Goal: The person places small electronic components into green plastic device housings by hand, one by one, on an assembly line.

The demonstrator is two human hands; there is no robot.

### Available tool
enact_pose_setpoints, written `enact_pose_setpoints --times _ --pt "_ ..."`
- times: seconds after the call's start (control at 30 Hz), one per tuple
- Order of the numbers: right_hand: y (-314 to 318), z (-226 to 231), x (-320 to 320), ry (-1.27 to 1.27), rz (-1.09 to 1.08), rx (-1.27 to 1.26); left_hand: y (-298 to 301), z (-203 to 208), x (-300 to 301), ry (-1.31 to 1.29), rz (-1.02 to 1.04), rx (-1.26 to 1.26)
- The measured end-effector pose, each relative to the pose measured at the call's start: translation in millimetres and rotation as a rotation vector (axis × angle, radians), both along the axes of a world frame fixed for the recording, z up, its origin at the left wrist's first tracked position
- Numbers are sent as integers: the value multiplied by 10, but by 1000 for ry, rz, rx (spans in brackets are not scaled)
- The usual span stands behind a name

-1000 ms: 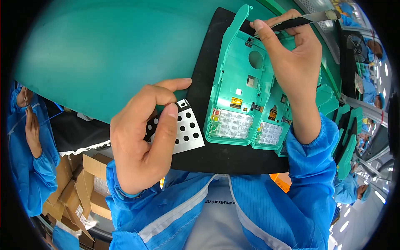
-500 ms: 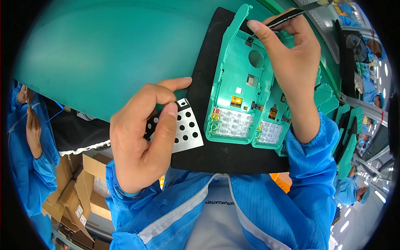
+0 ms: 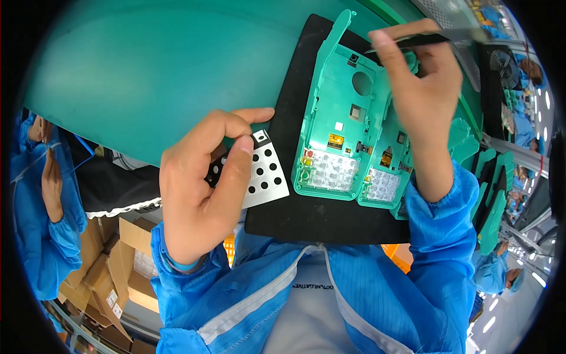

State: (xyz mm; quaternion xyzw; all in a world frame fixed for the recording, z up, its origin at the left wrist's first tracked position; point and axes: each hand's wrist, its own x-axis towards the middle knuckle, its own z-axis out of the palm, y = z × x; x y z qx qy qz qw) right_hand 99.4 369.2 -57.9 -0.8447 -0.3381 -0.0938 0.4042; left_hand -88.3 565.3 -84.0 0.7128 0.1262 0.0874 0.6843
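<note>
My left hand (image 3: 203,183) pinches a white sheet (image 3: 273,177) of black round stickers between thumb and fingers, left of the black mat (image 3: 289,229). Its index finger points out toward the mat. In my right hand (image 3: 427,88) is a pair of dark tweezers (image 3: 421,40), blurred by motion. Their tips hover just right of a small black square part (image 3: 353,59) near the top of an open green plastic housing (image 3: 323,118). Whether the tips hold anything is too small to tell. A second green housing half (image 3: 386,138) lies to the right, partly behind my right wrist.
Clear keypads (image 3: 331,172) fill the lower ends of both halves. More green housings (image 3: 492,200) stand at the right. Cardboard boxes (image 3: 132,253) are at lower left, near another person's blue sleeve (image 3: 41,236). A green tabletop (image 3: 147,76) spreads across the far left.
My right hand and the tweezers have moved right and slightly nearer me, away from the black square part. My left hand and the sticker sheet have barely shifted.
</note>
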Motion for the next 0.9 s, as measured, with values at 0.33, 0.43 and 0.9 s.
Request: enact_pose_setpoints --times 0.33,0.43,0.9 --pt "-2234 812 -731 209 -486 6 -68 42 3 -19 -120 -15" --pt "-2872 686 -1194 612 -612 -313 -110 97 -47 -71 -193 34" --pt "-2789 216 -1779 943 -472 527 -224 -162 -157 -94 -203 -228"
